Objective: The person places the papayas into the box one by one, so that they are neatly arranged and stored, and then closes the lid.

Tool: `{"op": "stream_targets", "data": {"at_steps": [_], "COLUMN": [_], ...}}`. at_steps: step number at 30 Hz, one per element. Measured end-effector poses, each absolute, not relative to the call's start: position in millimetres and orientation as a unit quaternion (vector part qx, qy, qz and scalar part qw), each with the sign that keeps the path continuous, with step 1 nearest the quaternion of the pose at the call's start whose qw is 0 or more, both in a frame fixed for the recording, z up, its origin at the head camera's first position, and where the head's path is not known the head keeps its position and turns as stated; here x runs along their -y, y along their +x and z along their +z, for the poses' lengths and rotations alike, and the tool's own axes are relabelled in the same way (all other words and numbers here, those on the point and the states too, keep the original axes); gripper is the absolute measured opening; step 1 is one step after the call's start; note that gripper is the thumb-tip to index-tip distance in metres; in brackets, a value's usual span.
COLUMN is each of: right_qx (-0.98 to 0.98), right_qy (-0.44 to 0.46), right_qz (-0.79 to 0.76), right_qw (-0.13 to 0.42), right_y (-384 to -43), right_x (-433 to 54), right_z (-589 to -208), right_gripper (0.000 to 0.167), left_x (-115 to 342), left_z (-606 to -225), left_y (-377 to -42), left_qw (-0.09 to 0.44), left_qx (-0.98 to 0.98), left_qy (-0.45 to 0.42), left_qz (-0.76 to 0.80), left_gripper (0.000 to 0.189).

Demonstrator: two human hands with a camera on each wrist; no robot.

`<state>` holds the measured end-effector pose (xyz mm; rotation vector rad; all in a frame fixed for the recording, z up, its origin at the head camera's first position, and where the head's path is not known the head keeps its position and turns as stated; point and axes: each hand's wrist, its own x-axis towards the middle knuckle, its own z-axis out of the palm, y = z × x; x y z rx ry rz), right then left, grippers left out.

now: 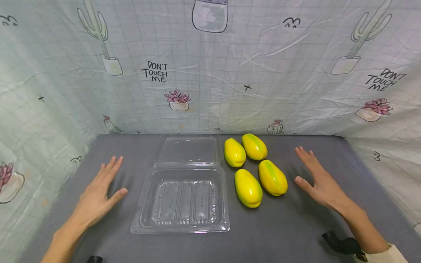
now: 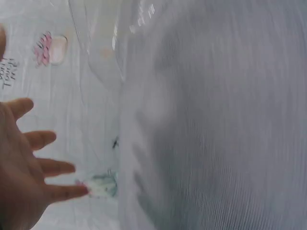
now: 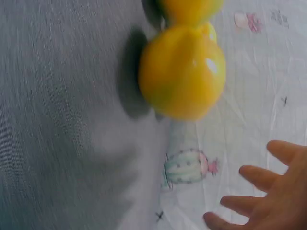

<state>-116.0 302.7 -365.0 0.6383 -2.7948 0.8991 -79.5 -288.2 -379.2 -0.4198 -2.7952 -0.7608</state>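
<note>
In the head view, a clear plastic clamshell box (image 1: 135, 227) lies with its lid (image 1: 187, 150) folded back behind it. To its right sit several glossy yellow fruits streaked with green, shaped like small papayas: a front one (image 1: 248, 188), a right one (image 1: 273, 178), and back ones (image 1: 234, 152). My left hand (image 1: 97, 197) hovers left of the box, fingers extended, holding nothing. On the other side, my right hand (image 1: 323, 186) is apart from the fruits, its fingers spread and holding nothing. The right wrist view shows a fruit (image 3: 182, 72) near that hand.
A grey cloth (image 1: 273, 230) covers the table. Behind it and along both sides hangs a pale curtain (image 1: 213, 73) printed with cacti and potted plants. A black strap (image 1: 343, 244) is on my right wrist.
</note>
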Motion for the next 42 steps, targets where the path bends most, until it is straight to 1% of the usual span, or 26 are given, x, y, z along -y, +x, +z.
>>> {"op": "stream_targets", "data": {"at_steps": [5,9,12,15,18,21,28,31,35,42], "right_qx": [0.901,0.876,0.825,0.752,0.726,0.749,0.798,0.814,0.822,0.828], "right_qy": [0.234,0.229,0.253,0.290,0.292,0.264,0.218,0.194,0.183,0.183], "right_qz": [0.350,0.406,0.486,0.575,0.609,0.596,0.545,0.534,0.529,0.520], "right_qw": [0.108,0.129,0.142,0.139,0.128,0.121,0.140,0.124,0.105,0.098], "right_y": [-113.8,-112.4,-113.5,-117.9,-121.6,-122.7,-114.6,-114.3,-118.7,-118.9], "right_x": [-288.5,-278.2,-271.6,-265.8,-261.5,-258.6,-265.2,-272.2,-277.7,-274.6], "right_z": [-374.1,-382.6,-387.9,-392.1,-397.4,-404.3,-428.8,-436.0,-442.7,-450.9], "right_gripper": [0.063,0.055,0.051,0.052,0.052,0.048,0.042,0.043,0.043,0.043], "left_x": [267.6,260.2,258.3,258.7,259.2,259.1,250.2,246.5,249.2,253.5], "left_z": [-385.0,-396.4,-408.3,-418.5,-427.2,-433.5,-437.8,-443.0,-454.2,-456.4], "left_y": [-75.9,-78.9,-80.9,-82.2,-81.9,-80.6,-79.5,-80.1,-82.4,-86.0], "left_qw": [0.087,0.110,0.130,0.144,0.159,0.164,0.154,0.146,0.144,0.143], "left_qx": [0.913,0.891,0.882,0.864,0.833,0.806,0.790,0.781,0.781,0.790], "left_qy": [-0.155,-0.176,-0.188,-0.203,-0.234,-0.262,-0.298,-0.303,-0.308,-0.324], "left_qz": [-0.367,-0.404,-0.412,-0.438,-0.476,-0.504,-0.513,-0.526,-0.524,-0.500], "left_gripper": [0.082,0.081,0.081,0.079,0.075,0.072,0.070,0.067,0.065,0.057]}}
